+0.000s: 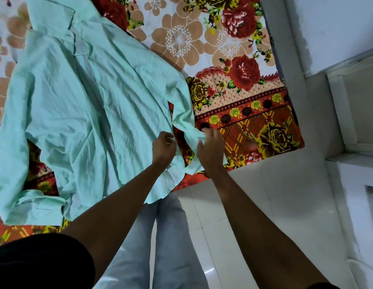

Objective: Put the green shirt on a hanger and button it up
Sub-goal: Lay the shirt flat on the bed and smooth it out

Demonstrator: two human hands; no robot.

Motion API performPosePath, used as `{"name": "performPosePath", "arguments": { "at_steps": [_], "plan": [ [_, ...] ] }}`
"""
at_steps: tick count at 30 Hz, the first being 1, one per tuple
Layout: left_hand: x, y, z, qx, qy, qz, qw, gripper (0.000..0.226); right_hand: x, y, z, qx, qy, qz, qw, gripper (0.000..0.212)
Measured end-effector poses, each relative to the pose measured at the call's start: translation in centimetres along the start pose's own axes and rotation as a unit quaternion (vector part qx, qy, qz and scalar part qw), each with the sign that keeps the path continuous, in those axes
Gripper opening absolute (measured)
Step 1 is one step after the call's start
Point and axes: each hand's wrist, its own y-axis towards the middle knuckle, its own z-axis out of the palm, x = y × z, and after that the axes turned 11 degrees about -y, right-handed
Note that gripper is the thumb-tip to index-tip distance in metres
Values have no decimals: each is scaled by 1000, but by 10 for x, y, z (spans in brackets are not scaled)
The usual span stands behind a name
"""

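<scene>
A pale green long-sleeved shirt (pixel 81 105) lies spread flat on a flowered bedspread, collar at the far end and hem hanging over the near edge. My left hand (pixel 163 148) rests on the shirt's right side near the hem, fingers curled, apparently pinching the fabric. My right hand (pixel 210 151) is at the cuff end of the right sleeve (pixel 182 119), fingers spread and blurred, touching the cloth. No hanger is in view.
The bed (pixel 233 59) carries a red, orange and white floral cover. White floor tiles (pixel 264 205) lie to the right of it, with a white wall and ledge (pixel 348 101) further right. My legs in light trousers stand against the bed's edge.
</scene>
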Motion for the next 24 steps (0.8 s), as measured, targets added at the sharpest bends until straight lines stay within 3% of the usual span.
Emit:
{"name": "performPosePath", "arguments": {
  "at_steps": [2,4,6,9,10,13,18,20,24],
  "plan": [
    [12,-6,-23,-37,73,57,995,27,29,0,7,-30,59,-138,988,28],
    [28,-13,-45,-15,170,96,981,44,53,-4,14,40,100,-235,966,31],
    [46,-25,-63,27,282,118,952,60,66,-12,25,145,58,-274,949,52],
    [65,-37,-84,66,382,116,914,73,68,-25,41,224,-45,-260,938,79],
    [68,-36,-88,67,392,115,910,75,66,-28,45,227,-67,-258,937,70],
    [69,-34,-97,81,411,123,899,73,59,-37,55,161,-81,-278,944,13],
    [65,-43,-104,114,464,150,866,83,50,-51,47,123,-16,-328,936,19],
    [65,-47,-107,115,487,157,851,76,48,-58,35,111,-19,-344,932,20],
    [72,-56,-114,93,504,192,837,34,39,-69,14,112,-45,-344,931,19]
  ]
}}
